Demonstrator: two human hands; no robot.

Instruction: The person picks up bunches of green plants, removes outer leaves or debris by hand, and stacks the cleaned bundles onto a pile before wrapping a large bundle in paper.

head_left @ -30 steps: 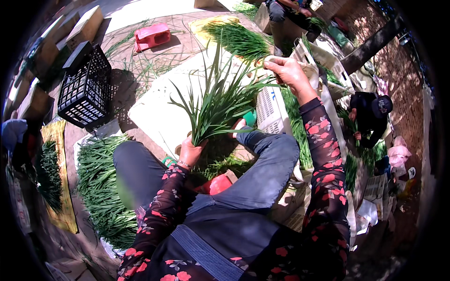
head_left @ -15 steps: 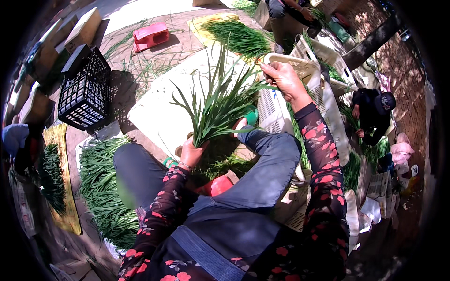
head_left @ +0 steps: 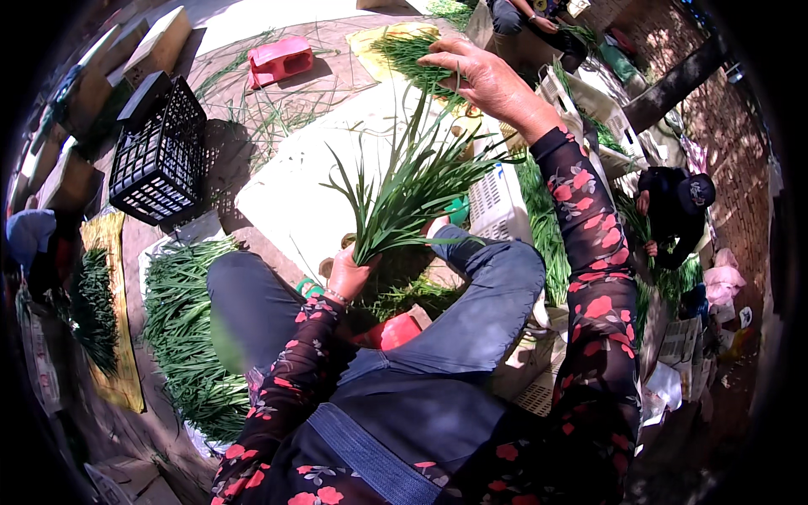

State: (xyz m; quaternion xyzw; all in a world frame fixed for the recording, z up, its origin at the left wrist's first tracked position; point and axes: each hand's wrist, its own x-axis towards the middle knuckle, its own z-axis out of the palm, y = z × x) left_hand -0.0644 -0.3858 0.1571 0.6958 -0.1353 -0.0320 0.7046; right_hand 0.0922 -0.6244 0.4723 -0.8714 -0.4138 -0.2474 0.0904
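Observation:
My left hand [head_left: 347, 275] is closed round the lower end of a bunch of garlic chives [head_left: 396, 206]. The long green leaves fan upward and to the right above my lap. Raised at the upper right, my right hand [head_left: 497, 84] has its fingers apart, with nothing visible in it. Its fingertips overlap the view of a farther heap of chives [head_left: 408, 59] on a yellow sack. A large pile of chives [head_left: 189, 337] lies beside my left knee. Between my legs are loose green scraps [head_left: 412, 296] and a red object [head_left: 394, 331], partly hidden.
A pale sheet [head_left: 290, 198] covers the ground ahead. Left of it stands a black crate [head_left: 160, 160]; a red plastic piece [head_left: 279, 63] lies beyond. White crates [head_left: 498, 202] holding chives line my right. Other people sit at the right [head_left: 673, 210], top [head_left: 526, 21] and left [head_left: 32, 240].
My right hand has moved up and left, its fingers going from a pinch near the leaf tips to spread apart. The left hand keeps the chives nearly in place. The view has shifted slightly.

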